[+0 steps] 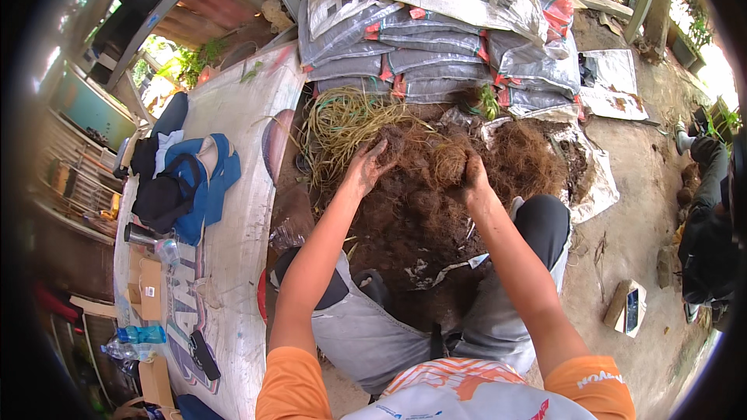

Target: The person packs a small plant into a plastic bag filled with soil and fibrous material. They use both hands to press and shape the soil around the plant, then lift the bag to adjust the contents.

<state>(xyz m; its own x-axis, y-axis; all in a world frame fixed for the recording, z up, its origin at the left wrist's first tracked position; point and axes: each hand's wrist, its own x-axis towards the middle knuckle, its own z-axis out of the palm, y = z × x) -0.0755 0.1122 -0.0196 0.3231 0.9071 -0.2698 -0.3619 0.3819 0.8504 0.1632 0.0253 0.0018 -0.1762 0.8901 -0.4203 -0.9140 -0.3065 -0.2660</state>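
A brown, fibrous root ball (449,165) is gripped at its right side by my right hand (473,174), whose fingers are partly hidden behind it. My left hand (369,166) is at the left edge of the same matted clump, thumb and fingers apart; whether it touches the roots I cannot tell. Dark loose soil (397,218) with root fibres lies below both hands, between my legs. Beyond my left hand spreads a heap of long yellow-green dried stems (342,128). A bigger tangle of brown roots (529,162) rests to the right of my right hand.
Stacked grey sacks (436,58) stand at the back. At left, a long pale board surface (241,264) carries a blue bag (210,187), a black cap and bottles. A phone (635,309) on a small box is on the floor at right. Another person (708,225) is at the far right.
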